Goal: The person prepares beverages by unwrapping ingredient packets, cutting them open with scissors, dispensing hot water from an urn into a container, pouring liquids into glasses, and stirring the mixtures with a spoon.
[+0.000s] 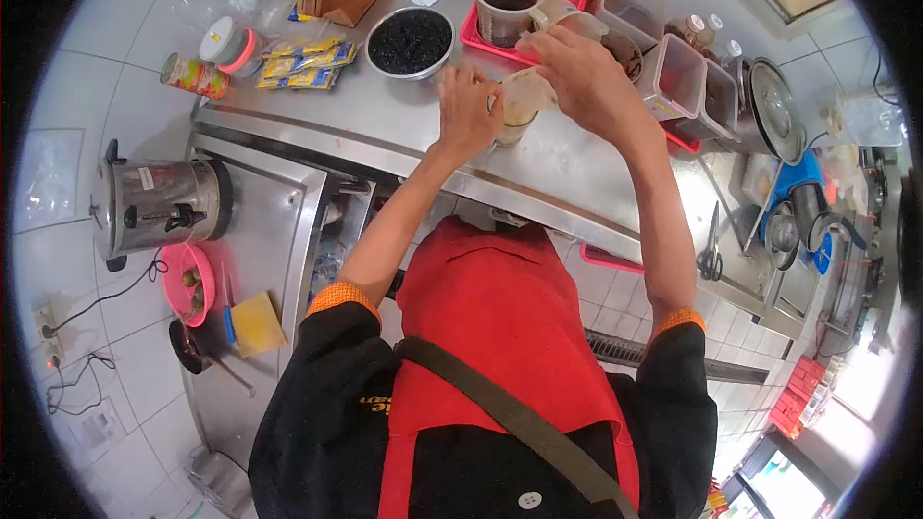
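Head view, looking down on a steel counter (pixel 591 183). Pale, filmy, translucent container (pixel 527 96) upright near the counter's front edge, between the two hands; something darker in its lower part, contents unclear. Left hand (pixel 468 113) at the container's left side, fingers bent and narrowly spaced, tips close to its upper edge; cannot tell whether they pinch it. Right hand (pixel 586 77) above and to the right, fingers bent and drawn together; tips partly hidden, so cannot tell whether anything is held.

Behind the hands: clear plastic jug with dark brown liquid (pixel 507 10), standing in a red plastic tray (pixel 470 32). Left of the jug, a round metal bowl of glossy black pieces (pixel 411 42). Further left, yellow-and-blue packets (pixel 306 64), then a printed can (pixel 195 76) lying on its side. Right of the right hand, rectangular clear plastic bins (pixel 673 77); beyond them, a round metal lid (pixel 775 111). Dark-handled scissors (pixel 710 262) lie near the counter's front edge, well apart from both hands.
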A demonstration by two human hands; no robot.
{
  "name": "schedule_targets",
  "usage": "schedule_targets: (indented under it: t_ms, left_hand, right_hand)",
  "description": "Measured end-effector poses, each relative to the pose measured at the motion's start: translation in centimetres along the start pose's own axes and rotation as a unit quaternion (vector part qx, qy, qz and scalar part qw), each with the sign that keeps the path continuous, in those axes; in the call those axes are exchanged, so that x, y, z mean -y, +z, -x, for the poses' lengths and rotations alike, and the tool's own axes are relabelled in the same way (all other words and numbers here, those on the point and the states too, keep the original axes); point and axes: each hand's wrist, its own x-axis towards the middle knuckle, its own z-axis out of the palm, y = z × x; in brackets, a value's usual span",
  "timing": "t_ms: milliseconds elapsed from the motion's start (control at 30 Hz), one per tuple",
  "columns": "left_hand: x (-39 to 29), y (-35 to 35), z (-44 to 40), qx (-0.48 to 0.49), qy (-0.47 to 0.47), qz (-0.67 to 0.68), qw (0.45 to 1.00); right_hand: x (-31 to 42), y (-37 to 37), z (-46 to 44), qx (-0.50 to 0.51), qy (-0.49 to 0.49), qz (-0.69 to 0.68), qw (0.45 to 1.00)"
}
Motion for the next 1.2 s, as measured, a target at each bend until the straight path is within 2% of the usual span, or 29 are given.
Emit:
schedule_targets:
  t_ms: [133, 200, 433, 533, 633, 833, 933, 1000, 1100, 1133, 1200]
  left_hand:
    - [-0.3, -0.3, -0.2, -0.004, 0.001, 0.0, 1.0]
    - [-0.3, -0.2, 0.1, 0.0, 0.003, 0.005, 1.0]
    - [0.0, -0.2, 0.0, -0.011, -0.004, 0.022, 1.0]
    - [0.4, -0.5, 0.1, 0.024, -0.016, 0.008, 1.0]
    - [0.8, -0.5, 0.0, 0.01, 0.003, 0.015, 1.0]
    - [0.8, -1.1, -2.0, 0.003, 0.044, 0.093, 0.995]
    - [1.0, -1.8, -3.0, 0.037, 0.051, 0.111, 0.992]
    - [1.4, -1.5, -3.9, 0.041, 0.082, 0.13, 0.987]
    - [0.8, -1.6, -4.9, 0.017, 0.167, 0.122, 0.978]
    - [0.1, -1.8, -5.1, 0.039, 0.169, 0.151, 0.973]
    - [-2.0, -2.4, -5.4, 0.063, 0.235, 0.137, 0.96]
  right_hand:
    - [0.4, 0.4, -1.0, 0.0, -0.007, 0.017, 1.0]
    - [0.6, 0.5, -1.3, 0.014, -0.014, -0.033, 0.999]
    - [2.3, -0.3, -2.4, 0.032, 0.007, -0.003, 0.999]
    - [2.3, -0.1, -2.2, 0.014, 0.002, -0.028, 1.0]
    - [2.3, -0.4, -2.0, 0.018, 0.018, 0.01, 1.0]
    - [2.4, -1.8, -1.3, -0.047, 0.042, 0.01, 0.998]
    - [3.8, -3.0, 1.1, -0.072, 0.104, -0.004, 0.992]
    - [4.0, -3.1, 4.1, -0.077, 0.167, 0.091, 0.979]
    - [4.0, -1.5, 10.3, -0.164, 0.274, -0.106, 0.942]
    - [4.0, -0.6, 12.6, -0.176, 0.314, -0.091, 0.929]
    - [4.8, 0.3, 16.2, -0.205, 0.354, -0.124, 0.904]
